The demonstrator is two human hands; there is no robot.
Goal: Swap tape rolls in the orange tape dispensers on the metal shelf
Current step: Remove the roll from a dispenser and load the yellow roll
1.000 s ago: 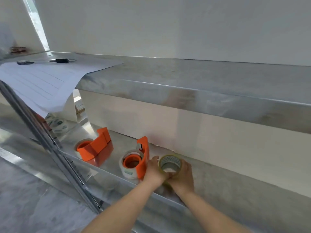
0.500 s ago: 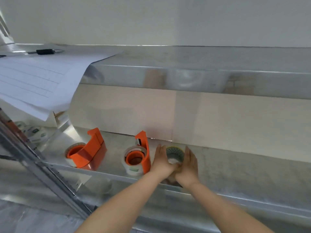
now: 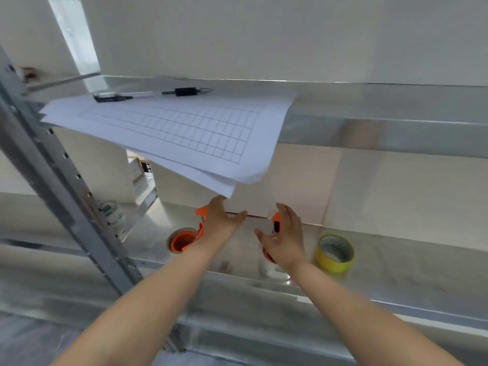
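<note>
Two orange dispensers sit on your metal shelf: the left dispenser behind your left hand, the right dispenser behind your right hand. Both hands are spread open, holding nothing. One yellow tape roll lies just right.

Both bare forearms reach forward and upward from the bottom of the view, converging slightly. The left hand is open, back of the hand to the camera, thumb stretched out to the right and fingers pointing away. The right hand is also open and empty, palm facing left, fingers spread and extended upward, thumb pointing toward the left hand.
</note>
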